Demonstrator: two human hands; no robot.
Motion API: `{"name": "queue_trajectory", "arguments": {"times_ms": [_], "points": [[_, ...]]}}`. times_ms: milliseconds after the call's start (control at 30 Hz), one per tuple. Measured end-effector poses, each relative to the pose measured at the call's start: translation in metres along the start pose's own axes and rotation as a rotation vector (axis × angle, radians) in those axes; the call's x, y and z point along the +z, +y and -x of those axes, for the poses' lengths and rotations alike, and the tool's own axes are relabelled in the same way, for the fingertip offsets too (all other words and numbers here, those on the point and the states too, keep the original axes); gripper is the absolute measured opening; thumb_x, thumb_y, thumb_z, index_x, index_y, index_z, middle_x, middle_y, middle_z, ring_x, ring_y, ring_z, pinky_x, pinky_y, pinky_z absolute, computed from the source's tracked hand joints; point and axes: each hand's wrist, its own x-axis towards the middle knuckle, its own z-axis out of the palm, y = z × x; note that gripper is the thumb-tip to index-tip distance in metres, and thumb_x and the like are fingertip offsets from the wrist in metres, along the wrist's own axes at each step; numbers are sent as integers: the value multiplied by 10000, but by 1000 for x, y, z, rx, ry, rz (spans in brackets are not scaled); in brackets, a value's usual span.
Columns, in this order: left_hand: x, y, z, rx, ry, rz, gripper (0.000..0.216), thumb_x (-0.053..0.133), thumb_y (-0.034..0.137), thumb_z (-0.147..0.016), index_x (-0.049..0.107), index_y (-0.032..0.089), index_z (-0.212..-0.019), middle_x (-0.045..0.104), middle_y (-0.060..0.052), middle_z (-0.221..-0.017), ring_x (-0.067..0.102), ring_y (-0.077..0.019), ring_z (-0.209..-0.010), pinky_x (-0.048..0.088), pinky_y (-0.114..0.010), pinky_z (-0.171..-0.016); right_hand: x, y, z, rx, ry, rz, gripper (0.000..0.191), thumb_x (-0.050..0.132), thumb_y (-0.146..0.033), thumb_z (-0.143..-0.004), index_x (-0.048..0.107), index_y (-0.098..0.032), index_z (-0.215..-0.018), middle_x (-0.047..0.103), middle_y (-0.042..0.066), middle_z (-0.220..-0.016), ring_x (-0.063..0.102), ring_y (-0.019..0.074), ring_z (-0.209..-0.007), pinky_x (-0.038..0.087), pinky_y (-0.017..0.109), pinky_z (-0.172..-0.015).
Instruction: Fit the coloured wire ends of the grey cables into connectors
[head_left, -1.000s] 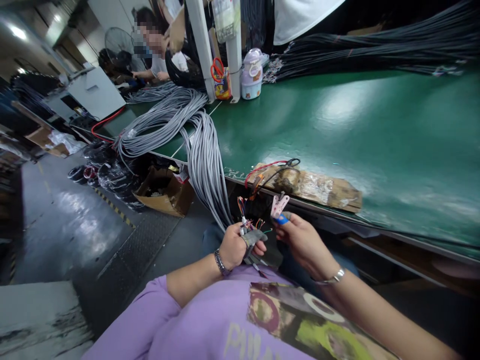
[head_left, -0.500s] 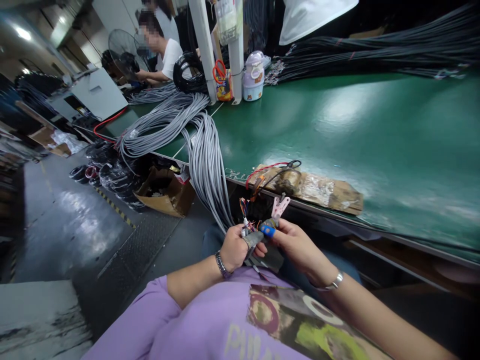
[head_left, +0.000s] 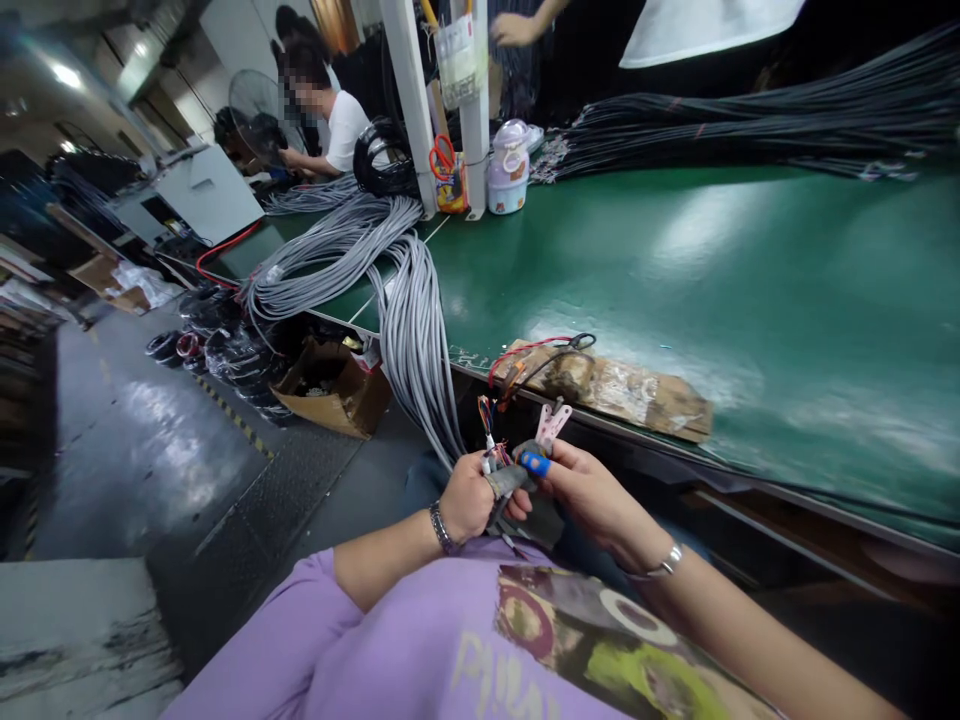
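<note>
Wires [head_left: 487,412], presumably light, bendable and fragile, best gripped by the gray cables [head_left: 414,325], near the desk [head_left: 675,265] in the left hand [head_left: 468,493], fingers curled around, beside the right hand [head_left: 583,482], fingers pressed together, on what unclear.

Right grip [head_left: 592,492] reached left grip [head_left: 466,497]

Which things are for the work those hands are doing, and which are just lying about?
Probably for the work:
colored wires in the left hand
pink tool in the right hand
gray cables

Probably just lying about:
lilac-and-blue container
cardboard box
fan
</note>
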Motion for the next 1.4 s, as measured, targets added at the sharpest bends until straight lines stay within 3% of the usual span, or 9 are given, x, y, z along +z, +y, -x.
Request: {"name": "queue_trajectory", "arguments": {"times_ms": [100, 233, 400, 500, 600, 767, 1000, 1167, 1400], "points": [[1, -1, 0, 13, 35, 10, 440, 739, 519, -624, 580, 113, -682, 610, -32, -523, 539, -113, -394, 402, -206, -399, 3, 0, 0, -22, -23, -1, 253, 697, -402, -781, 572, -182, -766, 611, 6, -546, 567, 156, -504, 390, 288, -537], [1, -2, 1, 34, 92, 27, 425, 734, 508, -635, 567, 120, -682, 619, -35, -538, 557, -118, -418, 424, -214, -422, 6, 2, 3, -42, 126, -22, 304, 766, -415, -703, 578, -177, -715, 573, -12, -534, 485, 113, -475, 346, 260, -497], [1, 7, 4, 7, 84, 42, 451, 754, 520, -595, 560, 120, -674, 604, -34, -509, 529, -114, -378, 380, -206, -384, -12, 8, 5, -10, 143, -127, 290, 805, -408, -655, 650, -175, -732, 578, -7, -626, 483, 104, -551, 414, 254, -556], [3, 16, 6, -36, 48, 75, 470, 769, 525, -562, 571, 111, -663, 589, -36, -487, 511, -114, -359, 382, -214, -375, -27, 5, 1, 62, 142, -234, 389, 776, -536, -639, 689, -185, -781, 651, 34, -768, 562, 137, -659, 478, 274, -637], [8, 25, 5, -79, -13, 91, 483, 789, 523, -525, 570, 114, -658, 587, -37, -476, 509, -116, -354, 396, -220, -374, -33, -4, -9, 96, 115, -288, 476, 708, -638, -657, 706, -187, -808, 661, 42, -765, 575, 140, -654, 493, 269, -637], [20, 32, -1, -88, -65, 103, 485, 798, 516, -506, 561, 127, -669, 594, -31, -482, 508, -113, -351, 376, -206, -360, -24, -15, -23, -4, 84, -271, 428, 695, -599, -705, 693, -175, -759, 652, 39, -677, 573, 153, -599, 472, 274, -562], [24, 26, -7, -88, -46, 94, 478, 790, 515, -524, 560, 120, -665, 592, -29, -498, 518, -110, -365, 375, -209, -377, -20, -6, -28, -76, 94, -311, 428, 648, -598, -753, 689, -184, -855, 677, 49, -675, 612, 192, -593, 483, 319, -543], [23, 20, -9, -101, -56, 78, 476, 777, 524, -536, 569, 117, -666, 592, -36, -490, 508, -108, -354, 348, -204, -362, -19, -5, -31, -56, 90, -335, 433, 666, -608, -731, 655, -177, -694, 645, 39, -618, 578, 160, -541, 478, 292, -524], [20, 19, -3, -96, -45, 67, 470, 768, 531, -560, 580, 116, -675, 605, -48, -507, 520, -116, -367, 362, -211, -375, -17, -7, -24, -13, 145, -374, 442, 636, -644, -732, 670, -204, -761, 666, 30, -708, 575, 150, -587, 476, 268, -542]]}}
